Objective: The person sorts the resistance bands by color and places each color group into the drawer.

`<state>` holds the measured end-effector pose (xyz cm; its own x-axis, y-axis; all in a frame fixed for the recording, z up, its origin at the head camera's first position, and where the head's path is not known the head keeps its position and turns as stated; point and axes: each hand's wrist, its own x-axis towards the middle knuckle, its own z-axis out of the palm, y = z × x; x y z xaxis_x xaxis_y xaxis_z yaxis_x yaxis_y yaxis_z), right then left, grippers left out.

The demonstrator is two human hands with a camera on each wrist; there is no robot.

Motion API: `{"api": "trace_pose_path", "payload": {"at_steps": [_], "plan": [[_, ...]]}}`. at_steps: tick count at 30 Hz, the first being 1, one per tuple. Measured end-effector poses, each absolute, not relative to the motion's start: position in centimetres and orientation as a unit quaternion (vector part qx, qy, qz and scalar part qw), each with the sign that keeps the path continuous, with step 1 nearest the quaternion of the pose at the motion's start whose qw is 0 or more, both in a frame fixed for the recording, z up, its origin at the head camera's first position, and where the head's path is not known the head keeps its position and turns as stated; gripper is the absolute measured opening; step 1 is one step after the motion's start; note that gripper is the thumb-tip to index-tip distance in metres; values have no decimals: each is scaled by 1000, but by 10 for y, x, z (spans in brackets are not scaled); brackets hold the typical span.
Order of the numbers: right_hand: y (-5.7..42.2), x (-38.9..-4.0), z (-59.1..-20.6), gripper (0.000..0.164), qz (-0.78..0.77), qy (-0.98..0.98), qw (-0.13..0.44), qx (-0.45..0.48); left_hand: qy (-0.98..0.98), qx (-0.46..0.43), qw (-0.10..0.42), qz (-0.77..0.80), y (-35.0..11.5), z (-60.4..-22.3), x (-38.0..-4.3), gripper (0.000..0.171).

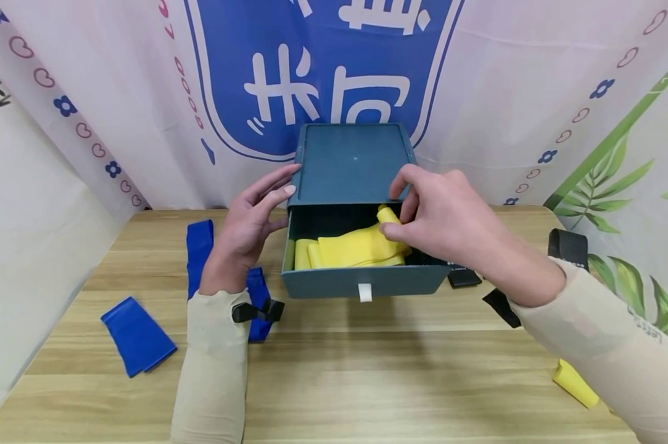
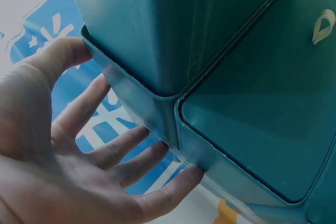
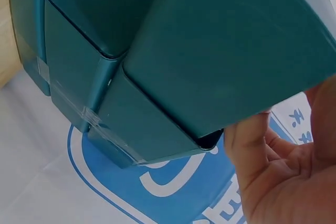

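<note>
A dark teal drawer box (image 1: pixel 356 163) stands at the back of the table, its top drawer (image 1: pixel 334 283) pulled out. Folded yellow bands (image 1: pixel 350 246), perhaps resistance bands, lie inside the drawer. Over its right part, my right hand (image 1: pixel 447 213) pinches the rolled yellow band (image 1: pixel 388 215) between thumb and curled fingers. From the right wrist view, the drawer's side hides those fingertips. My left hand (image 1: pixel 247 225) rests against the left side of the box. Its fingers, fairly straight and spread, touch the casing edge in the left wrist view, where the lower drawers (image 2: pixel 262 93) also appear.
Blue bands (image 1: pixel 138 336) lie on the wooden table (image 1: pixel 322 382) at the left. To the right are black bands (image 1: pixel 568 246) and a yellow roll (image 1: pixel 575 383) by the right sleeve. A white printed curtain (image 1: pixel 500 111) hangs directly behind the box.
</note>
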<state>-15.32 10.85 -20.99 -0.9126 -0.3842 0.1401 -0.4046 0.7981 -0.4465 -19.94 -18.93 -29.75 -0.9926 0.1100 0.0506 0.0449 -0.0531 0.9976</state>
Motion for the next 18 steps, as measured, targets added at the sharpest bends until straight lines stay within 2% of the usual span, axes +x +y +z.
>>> {"api": "trace_pose_path", "payload": {"at_steps": [12, 18], "plan": [[124, -151, -204, 27, 240, -949, 59, 197, 689, 52, 24, 723, -189, -296, -198, 44], [143, -147, -206, 26, 305, -935, 48, 173, 687, 54, 24, 724, -190, -298, -199, 45]]}}
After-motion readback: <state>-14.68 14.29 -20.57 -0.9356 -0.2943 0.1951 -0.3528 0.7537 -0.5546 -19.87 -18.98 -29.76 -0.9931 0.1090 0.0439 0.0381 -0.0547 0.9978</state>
